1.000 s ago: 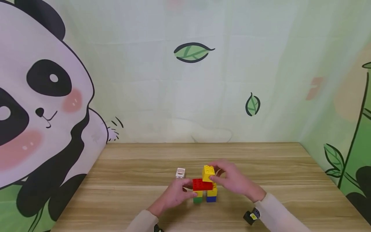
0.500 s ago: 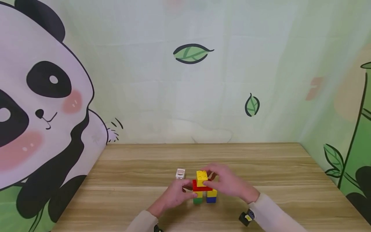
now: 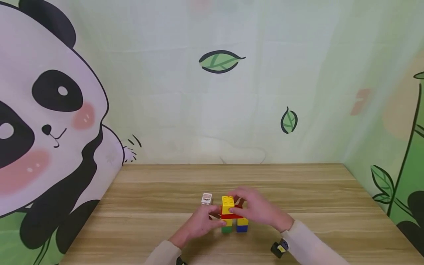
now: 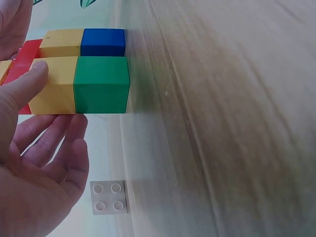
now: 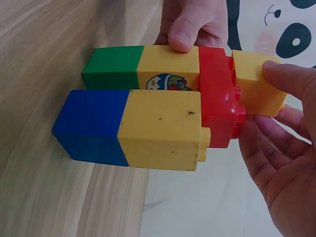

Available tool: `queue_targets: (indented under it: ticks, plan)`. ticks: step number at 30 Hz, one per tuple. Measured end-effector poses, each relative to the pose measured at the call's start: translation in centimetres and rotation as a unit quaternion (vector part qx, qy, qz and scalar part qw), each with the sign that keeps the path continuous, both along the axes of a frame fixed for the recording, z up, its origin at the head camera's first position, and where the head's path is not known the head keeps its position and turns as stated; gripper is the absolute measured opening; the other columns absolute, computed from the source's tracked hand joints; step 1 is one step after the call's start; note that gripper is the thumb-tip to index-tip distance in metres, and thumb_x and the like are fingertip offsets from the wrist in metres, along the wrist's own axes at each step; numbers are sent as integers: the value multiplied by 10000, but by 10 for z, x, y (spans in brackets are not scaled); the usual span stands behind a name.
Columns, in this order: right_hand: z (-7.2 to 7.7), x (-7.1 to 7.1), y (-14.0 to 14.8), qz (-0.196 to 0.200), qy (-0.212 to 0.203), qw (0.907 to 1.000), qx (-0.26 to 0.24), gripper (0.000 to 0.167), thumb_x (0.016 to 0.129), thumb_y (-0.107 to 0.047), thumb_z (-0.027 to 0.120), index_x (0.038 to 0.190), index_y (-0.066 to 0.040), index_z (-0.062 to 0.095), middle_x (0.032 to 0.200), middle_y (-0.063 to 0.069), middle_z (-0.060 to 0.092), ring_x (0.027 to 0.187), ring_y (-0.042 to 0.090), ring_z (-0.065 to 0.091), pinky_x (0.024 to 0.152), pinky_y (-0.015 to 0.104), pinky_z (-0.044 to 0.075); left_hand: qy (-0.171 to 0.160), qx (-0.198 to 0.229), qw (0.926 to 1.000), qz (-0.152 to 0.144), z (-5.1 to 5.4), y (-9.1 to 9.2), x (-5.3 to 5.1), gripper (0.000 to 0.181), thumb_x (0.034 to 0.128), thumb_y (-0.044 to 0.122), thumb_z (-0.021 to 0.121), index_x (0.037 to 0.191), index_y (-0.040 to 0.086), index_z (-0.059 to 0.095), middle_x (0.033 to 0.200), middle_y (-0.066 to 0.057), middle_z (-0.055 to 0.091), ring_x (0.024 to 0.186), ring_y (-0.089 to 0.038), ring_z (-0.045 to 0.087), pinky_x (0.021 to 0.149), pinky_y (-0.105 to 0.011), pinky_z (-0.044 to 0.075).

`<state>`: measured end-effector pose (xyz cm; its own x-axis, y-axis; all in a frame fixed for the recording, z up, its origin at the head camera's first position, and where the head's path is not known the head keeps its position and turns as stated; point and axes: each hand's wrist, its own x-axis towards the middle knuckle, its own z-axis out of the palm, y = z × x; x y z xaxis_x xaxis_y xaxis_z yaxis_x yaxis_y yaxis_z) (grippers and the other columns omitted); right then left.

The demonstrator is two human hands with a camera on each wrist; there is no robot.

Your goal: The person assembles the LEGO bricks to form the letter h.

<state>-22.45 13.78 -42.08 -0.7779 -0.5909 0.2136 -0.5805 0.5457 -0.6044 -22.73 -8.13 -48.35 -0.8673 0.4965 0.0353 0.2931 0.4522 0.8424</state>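
A red brick (image 3: 235,216) bridges two columns, one of a yellow brick (image 4: 61,94) over a green brick (image 4: 102,84), the other of a yellow brick (image 5: 160,131) over a blue brick (image 5: 91,126). My left hand (image 3: 200,222) grips the green-based column at its yellow brick, thumb on the near face. At the red brick's left end, my right hand (image 3: 260,210) pinches another yellow brick (image 3: 228,204) between thumb and fingers. In the right wrist view, red studs show beside that upper brick; whether it is fully seated I cannot tell.
A white brick (image 3: 207,198) with a printed picture stands behind my left hand on the wooden table (image 3: 159,187). A fabric backdrop (image 3: 159,92) rises at the table's far edge. A dark wrist camera (image 3: 278,248) sits by the right sleeve.
My right hand has carried the upper yellow brick leftward and slightly down, from above the red brick's right end to its left end. The left hand has kept its hold on the column.
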Motion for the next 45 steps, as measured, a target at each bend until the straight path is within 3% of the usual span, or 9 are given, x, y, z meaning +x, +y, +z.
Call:
queue_targets:
  ticks: [5,17,24,35,45]
  plan:
    - [-1,1,-1,28,-108,9999,-18,405,880,-308,681,1237,-140,589,1010,-116,583,868,76,555,747,327,533,6,12,10000,14,0,0,1,241,820,253,747,1039,169,689,993,84,672,910,-115,604,766,-276,505]
    - [0,-1,-2,257,376,9987,223,405,893,-294,666,1253,-124,596,1084,-37,603,881,56,570,736,207,507,72,132,9999,-21,-3,-1,-1,228,827,229,743,1039,155,700,990,71,676,891,-107,612,756,-255,508]
    - [3,1,-4,276,559,9974,347,405,889,-281,672,1241,-92,602,1080,0,613,875,71,578,735,221,517,75,184,9998,-63,-5,-1,-1,217,829,214,742,1032,147,705,971,77,677,884,-108,614,758,-255,509]
    - [2,1,-3,178,411,9985,323,411,895,-296,662,1248,-94,601,1057,-2,599,866,89,575,729,283,540,33,49,10000,-20,-2,-1,0,205,833,251,737,1015,162,704,969,78,674,891,-122,610,754,-277,511]
    - [2,2,-2,191,733,9951,627,412,898,-293,659,1255,-95,603,1164,78,597,868,125,571,730,272,539,-65,-10,10000,-4,1,0,0,222,834,263,735,1034,174,704,975,88,670,892,-121,607,751,-275,511]
